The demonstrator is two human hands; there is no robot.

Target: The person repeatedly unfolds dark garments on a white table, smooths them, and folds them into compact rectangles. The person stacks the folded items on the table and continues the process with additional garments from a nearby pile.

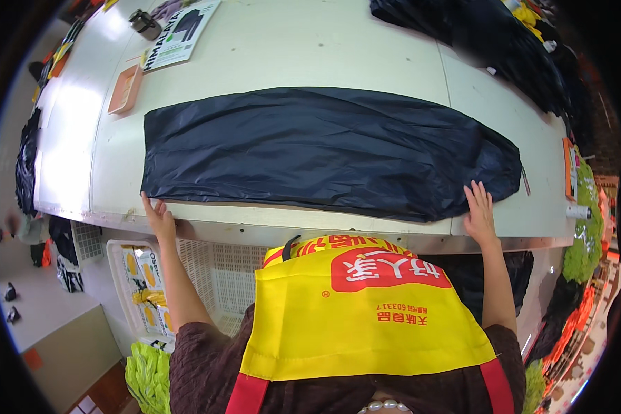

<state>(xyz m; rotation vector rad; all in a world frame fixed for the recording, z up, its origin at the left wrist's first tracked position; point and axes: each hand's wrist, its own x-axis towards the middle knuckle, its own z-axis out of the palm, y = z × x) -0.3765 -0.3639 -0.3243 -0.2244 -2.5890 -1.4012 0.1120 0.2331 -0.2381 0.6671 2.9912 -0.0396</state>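
Note:
A long, dark navy piece of clothing (324, 152), like folded trousers, lies flat across the table in front of me. Its left end is straight, while the right end looks gathered, with a thin cord or tag beside it. My left hand (161, 221) is at its near left corner, the index finger stretched out to the cloth edge and the thumb apart. Near the gathered end, my right hand (479, 215) rests with spread fingers on the near edge of the cloth. Neither hand grips anything that I can see.
On the pale table (269, 62) are a pink tray (125, 90), a printed sheet (181, 38) and a dark jar (145, 25). More dark clothing (490, 55) is heaped at the far right. Below the front edge stands a white crate (221, 265) beside packaged goods (143, 276).

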